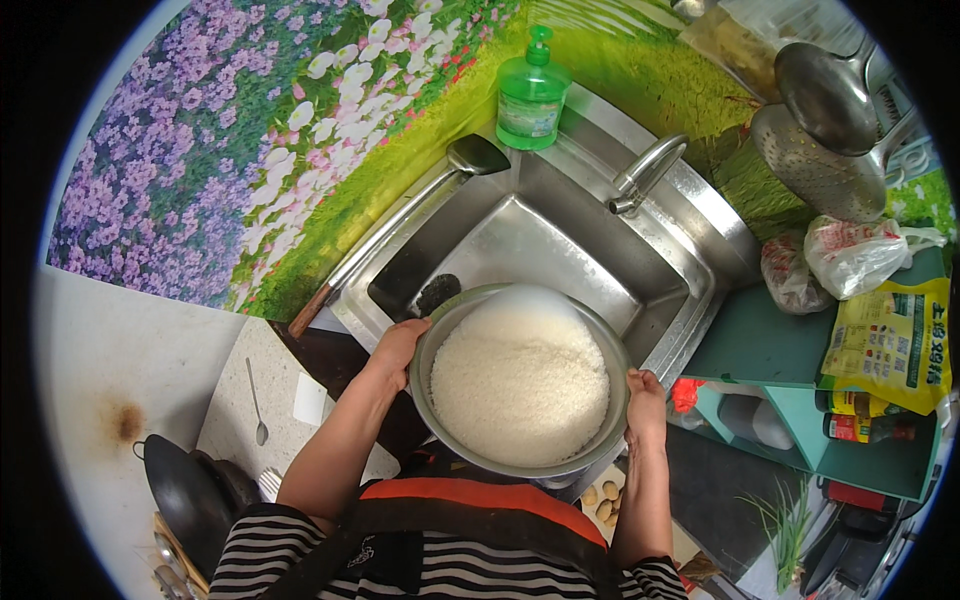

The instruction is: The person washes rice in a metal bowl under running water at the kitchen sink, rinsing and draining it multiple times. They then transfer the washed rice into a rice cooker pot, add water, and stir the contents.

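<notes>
Both my hands hold a round metal basin (421, 397) by its rim, at the near edge of a stainless steel sink (517, 240). White rice grains (517, 375) fill much of the basin, with cloudy water pooled at the far side. My left hand (401, 349) grips the left rim, its fingers mostly hidden under the edge. On the right rim sits my right hand (646, 405), thumb on top. A dark scouring pad (438, 294) lies in the sink just beyond the basin. Over the sink's far right side curves a metal faucet (645, 176).
A green pump bottle (532, 97) stands at the sink's back corner. A long-handled spatula (390, 225) lies along the left rim. To the right are a green shelf (765, 337) with bags and bottles, and hanging ladles (825, 97). A black wok (184, 495) leans at lower left.
</notes>
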Demonstrator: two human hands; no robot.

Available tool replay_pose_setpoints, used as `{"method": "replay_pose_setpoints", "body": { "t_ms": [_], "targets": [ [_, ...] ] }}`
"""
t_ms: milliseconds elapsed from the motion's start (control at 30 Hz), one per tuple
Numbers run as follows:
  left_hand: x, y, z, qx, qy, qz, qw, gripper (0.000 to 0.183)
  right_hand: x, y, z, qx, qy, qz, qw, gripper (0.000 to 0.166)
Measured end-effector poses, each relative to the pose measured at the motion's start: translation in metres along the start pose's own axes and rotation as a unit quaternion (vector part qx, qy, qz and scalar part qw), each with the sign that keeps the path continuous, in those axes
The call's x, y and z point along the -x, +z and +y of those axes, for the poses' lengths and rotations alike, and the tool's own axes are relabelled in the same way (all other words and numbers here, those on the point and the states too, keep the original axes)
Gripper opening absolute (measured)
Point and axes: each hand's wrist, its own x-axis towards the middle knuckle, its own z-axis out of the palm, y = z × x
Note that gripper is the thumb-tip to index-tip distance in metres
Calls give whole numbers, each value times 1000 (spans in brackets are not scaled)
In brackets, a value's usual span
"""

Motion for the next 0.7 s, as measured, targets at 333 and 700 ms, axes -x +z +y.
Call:
{"method": "replay_pose_setpoints", "body": {
  "t_ms": [333, 700],
  "targets": [
    [-5, 6, 2, 35, -2, 16, 999, 28, -6, 0, 2, 4, -14, 2, 1000, 17],
    [-5, 10, 9, -3, -13, 11, 1000, 27, -11, 1, 3, -1, 4, 8, 1000, 15]
  ]
}}
